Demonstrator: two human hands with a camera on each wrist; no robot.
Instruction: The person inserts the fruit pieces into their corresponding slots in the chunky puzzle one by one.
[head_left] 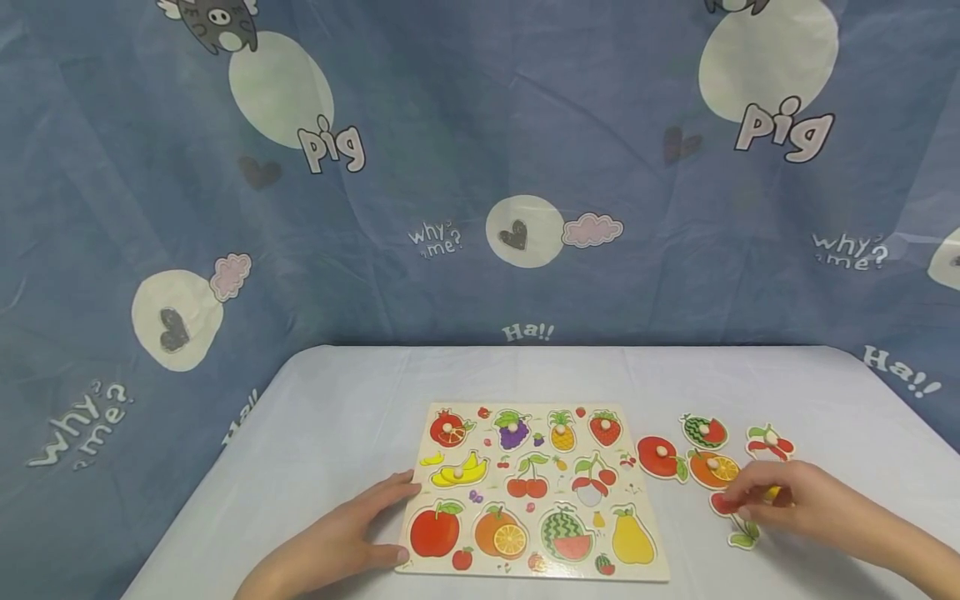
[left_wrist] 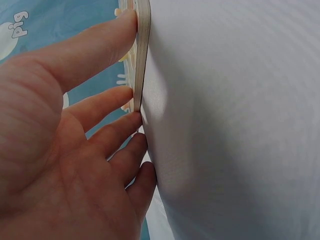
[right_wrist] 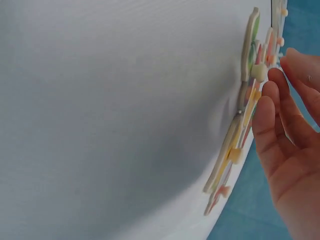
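Observation:
A wooden fruit puzzle board lies on the white table. My left hand is at its left side; in the left wrist view the thumb and extended fingertips touch the board's edge. My right hand is low over the loose pieces right of the board. Under its fingertips is a cherry piece with red fruit and green leaves, partly covered by the hand. In the right wrist view the fingers are gently bent beside the knobs, with a gap between thumb and forefinger. A yellow piece is mostly hidden behind this hand.
Apple, orange and watermelon pieces lie close together right of the board. A red-and-white piece with green leaves is farther right. Knobbed pieces fill the board's back row. A blue printed cloth hangs behind.

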